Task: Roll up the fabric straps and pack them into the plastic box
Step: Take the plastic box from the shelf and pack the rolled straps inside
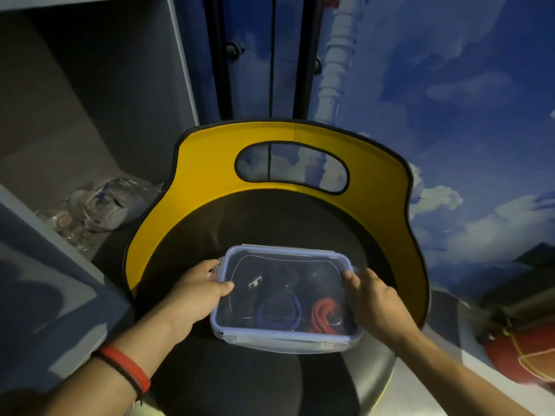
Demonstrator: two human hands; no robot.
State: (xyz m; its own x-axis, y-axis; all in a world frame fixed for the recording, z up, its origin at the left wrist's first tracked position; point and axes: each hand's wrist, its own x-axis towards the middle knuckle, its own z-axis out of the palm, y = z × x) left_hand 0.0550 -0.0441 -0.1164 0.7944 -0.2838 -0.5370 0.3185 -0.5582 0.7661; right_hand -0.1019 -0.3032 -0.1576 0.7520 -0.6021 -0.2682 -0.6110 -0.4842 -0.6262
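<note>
box (288, 333) lidded, mid seat (255, 385) of yellow-backed chair (210, 163) | inside: 1 blue strap roll (262, 314), 1 red roll (322, 315) by near edge, dark rolls (280, 274) behind | left hand (195, 295) grasps box's left edge, thumb on lid | right hand (372, 298) grasps right edge | plastic bags (105, 205) on shelf left of chair

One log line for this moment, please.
lid: on box | left hand: grips box's left side | right hand: grips right side | inside: blue strap roll, red strap roll | box: over chair seat
</note>
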